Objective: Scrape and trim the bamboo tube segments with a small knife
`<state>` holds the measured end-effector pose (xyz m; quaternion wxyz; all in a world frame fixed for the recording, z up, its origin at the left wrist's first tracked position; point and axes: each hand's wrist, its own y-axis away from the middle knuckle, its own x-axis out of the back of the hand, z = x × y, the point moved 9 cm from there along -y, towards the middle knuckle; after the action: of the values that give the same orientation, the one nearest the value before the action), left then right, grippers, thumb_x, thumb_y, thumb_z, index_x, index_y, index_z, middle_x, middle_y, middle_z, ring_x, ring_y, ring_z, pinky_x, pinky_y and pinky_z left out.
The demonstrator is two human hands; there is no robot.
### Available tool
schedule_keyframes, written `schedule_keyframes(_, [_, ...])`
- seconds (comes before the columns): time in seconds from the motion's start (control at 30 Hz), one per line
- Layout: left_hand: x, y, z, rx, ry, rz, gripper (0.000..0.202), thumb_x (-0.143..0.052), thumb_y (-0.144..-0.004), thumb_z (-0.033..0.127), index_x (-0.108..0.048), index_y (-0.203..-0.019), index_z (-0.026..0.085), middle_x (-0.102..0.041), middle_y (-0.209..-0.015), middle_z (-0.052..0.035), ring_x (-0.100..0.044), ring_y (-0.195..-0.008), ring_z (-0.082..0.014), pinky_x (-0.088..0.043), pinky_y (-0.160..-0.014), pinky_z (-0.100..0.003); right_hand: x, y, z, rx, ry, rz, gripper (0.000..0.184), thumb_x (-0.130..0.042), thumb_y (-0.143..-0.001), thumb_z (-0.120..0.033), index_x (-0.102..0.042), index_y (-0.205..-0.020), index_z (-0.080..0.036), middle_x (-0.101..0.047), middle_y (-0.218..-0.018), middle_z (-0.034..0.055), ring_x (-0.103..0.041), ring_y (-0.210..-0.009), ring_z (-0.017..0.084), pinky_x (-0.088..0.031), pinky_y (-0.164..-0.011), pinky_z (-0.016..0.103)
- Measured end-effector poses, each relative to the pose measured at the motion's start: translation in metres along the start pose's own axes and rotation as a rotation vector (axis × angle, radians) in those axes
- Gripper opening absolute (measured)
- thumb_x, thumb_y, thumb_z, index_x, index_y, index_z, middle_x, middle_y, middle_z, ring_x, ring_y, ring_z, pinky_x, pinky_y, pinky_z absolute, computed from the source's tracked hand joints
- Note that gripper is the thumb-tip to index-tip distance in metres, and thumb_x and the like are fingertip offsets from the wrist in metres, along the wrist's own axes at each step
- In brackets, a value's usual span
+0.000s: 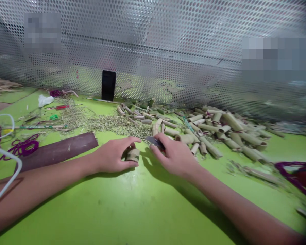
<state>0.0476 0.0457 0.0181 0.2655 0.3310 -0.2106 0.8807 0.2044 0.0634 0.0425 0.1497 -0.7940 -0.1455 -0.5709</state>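
Green tabletop spreads at six o'clock, left hand curled round a bamboo piece toward eleven, right hand pinching a bladed tool toward one.

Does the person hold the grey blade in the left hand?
No, the right hand holds the grey blade; the left hand has a short bamboo piece.

Shows bare left forearm and bare right forearm, uncovered as far as visible. Has slim, smooth outlines, broadest farther up, tapering to narrow wrists. Ends in bare left fingers and bare right fingers, all slender, rounded at tips; too small for nail detail. Has thin white cable curving across in front of left forearm; can't tell if worn or attached.
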Motion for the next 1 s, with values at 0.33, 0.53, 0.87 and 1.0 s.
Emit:
schedule_keyframes(0.33, [-0.001, 0.000, 0.005, -0.049, -0.049, -0.005, 0.060, -0.074, -0.089, 0.041, -0.054, -0.141, 0.022, -0.076, -0.118, -0.0109, -0.072, -0.100, -0.0284, -0.055, -0.086, -0.042, -0.024, 0.019, -0.044, 0.231, 0.200, -0.116, 0.027, -0.036, -0.106, -0.025, -0.061, -0.098, -0.017, -0.068, -0.080, 0.0079, -0.055, -0.060, 0.018, -0.030, -0.054, 0.032])
schedule_keyframes(0.53, [-0.003, -0.002, 0.004, -0.061, -0.043, -0.022, 0.055, -0.076, -0.090, 0.047, -0.057, -0.136, 0.023, -0.075, -0.123, -0.0100, -0.071, -0.109, -0.0300, -0.054, -0.092, -0.043, -0.025, 0.018, -0.049, 0.179, 0.280, -0.178, 0.023, -0.043, -0.106, -0.020, -0.065, -0.103, -0.017, -0.071, -0.083, 0.0078, -0.059, -0.061, 0.018, -0.029, -0.051, 0.030])
schedule_keyframes(0.87, [-0.002, -0.002, 0.005, -0.078, -0.072, -0.005, 0.033, -0.075, -0.092, 0.047, -0.067, -0.111, 0.021, -0.075, -0.102, -0.0049, -0.068, -0.091, -0.0241, -0.050, -0.079, -0.035, -0.025, 0.018, -0.048, 0.112, 0.290, -0.223, 0.020, -0.047, -0.108, -0.020, -0.067, -0.106, -0.017, -0.073, -0.081, 0.0053, -0.062, -0.059, 0.017, -0.032, -0.049, 0.027])
schedule_keyframes(1.0, [-0.003, -0.002, 0.008, -0.104, -0.072, -0.002, 0.030, -0.076, -0.091, 0.040, -0.067, -0.112, 0.020, -0.073, -0.104, -0.0054, -0.066, -0.094, -0.0238, -0.051, -0.082, -0.035, -0.030, 0.018, -0.042, 0.112, 0.273, -0.247, 0.019, -0.047, -0.108, -0.019, -0.065, -0.105, -0.017, -0.074, -0.083, 0.0055, -0.063, -0.059, 0.017, -0.031, -0.049, 0.028])
